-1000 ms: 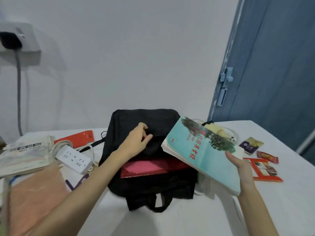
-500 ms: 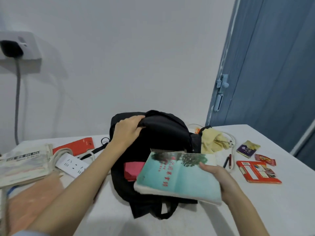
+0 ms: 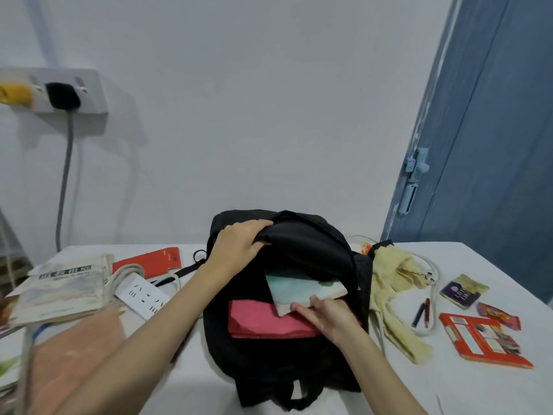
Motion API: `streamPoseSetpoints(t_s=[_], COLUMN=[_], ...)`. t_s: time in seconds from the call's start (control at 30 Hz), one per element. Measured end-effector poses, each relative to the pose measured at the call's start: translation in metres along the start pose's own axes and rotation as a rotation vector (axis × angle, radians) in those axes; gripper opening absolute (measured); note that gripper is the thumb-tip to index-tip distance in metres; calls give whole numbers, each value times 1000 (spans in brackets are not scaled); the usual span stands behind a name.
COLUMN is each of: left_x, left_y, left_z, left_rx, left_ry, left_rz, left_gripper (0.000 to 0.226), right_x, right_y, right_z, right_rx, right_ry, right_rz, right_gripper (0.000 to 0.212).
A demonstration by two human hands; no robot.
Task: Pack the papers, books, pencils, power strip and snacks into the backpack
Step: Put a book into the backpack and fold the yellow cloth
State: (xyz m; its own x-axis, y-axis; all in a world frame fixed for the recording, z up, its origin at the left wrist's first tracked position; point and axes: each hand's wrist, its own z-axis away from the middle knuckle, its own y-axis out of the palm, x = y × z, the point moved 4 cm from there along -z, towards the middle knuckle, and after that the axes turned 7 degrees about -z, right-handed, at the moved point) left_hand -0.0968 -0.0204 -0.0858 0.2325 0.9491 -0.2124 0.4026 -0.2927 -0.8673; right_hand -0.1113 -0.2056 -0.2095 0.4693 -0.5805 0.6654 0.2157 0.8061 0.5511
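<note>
A black backpack (image 3: 299, 363) lies open in the middle of the white table (image 3: 449, 390). My left hand (image 3: 239, 244) grips the upper flap and holds the opening wide. My right hand (image 3: 323, 316) holds the near corner of a teal book (image 3: 299, 290), which is partly inside the opening, on top of a pink book (image 3: 260, 322). A white power strip (image 3: 143, 295) with its cord lies to the left, beside a pile of papers (image 3: 59, 289). Dark pencils (image 3: 420, 313) and snack packets (image 3: 463, 290) lie to the right.
A red booklet (image 3: 149, 262) lies behind the power strip and an orange folder (image 3: 74, 348) at the near left. A yellow cloth bag (image 3: 395, 292) and a white cable (image 3: 431, 274) lie right of the backpack. A red box (image 3: 484, 339) sits near the right edge. Blue door at right.
My right hand has pushed the teal book from in front of the backpack into its opening. My left hand still holds the flap up.
</note>
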Motion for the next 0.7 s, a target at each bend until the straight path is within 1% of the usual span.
streamPoseSetpoints(t_s=[0.07,0.13,0.23,0.27,0.47,0.5,0.57,0.63,0.67,0.7], left_x=[-1,-3,-5,-4,-3,-2,-1,-4,-6,-7], left_y=[2,5,7,6,1,0,-2,-1,1,3], left_z=[1,4,6,6,4,4,7,9,10,11], left_rx=[-1,3,3,-6,-62,-73,-71,-31,-16,-14], left_ry=[3,8,-8,-14,12,12,14,24,33,45], left_rz=[12,27,31,36,66,75,78,74,74,76], left_gripper=[39,38,39,41,45,44,45,45,42,39], right_x=[14,24,28,27,5,0,-4,-3,-1,0], right_y=[-2,-5,-5,-6,-12,-7,4,18,24,28], right_z=[-10,-15,-8,-3,5,4,-8,-25,-33,-42], right_rx=[-122,-202,-235,-235,-253,-253,-249,-222,-192,-174], right_ry=[-133,-220,-240,-236,-291,-303,-312,-274,-237,-196], right_rz=[-158,-275,-242,-217,-147,-141,-153,-161,-163,-168], right_gripper=[36,31,8,6,25,25,17,11,15,24])
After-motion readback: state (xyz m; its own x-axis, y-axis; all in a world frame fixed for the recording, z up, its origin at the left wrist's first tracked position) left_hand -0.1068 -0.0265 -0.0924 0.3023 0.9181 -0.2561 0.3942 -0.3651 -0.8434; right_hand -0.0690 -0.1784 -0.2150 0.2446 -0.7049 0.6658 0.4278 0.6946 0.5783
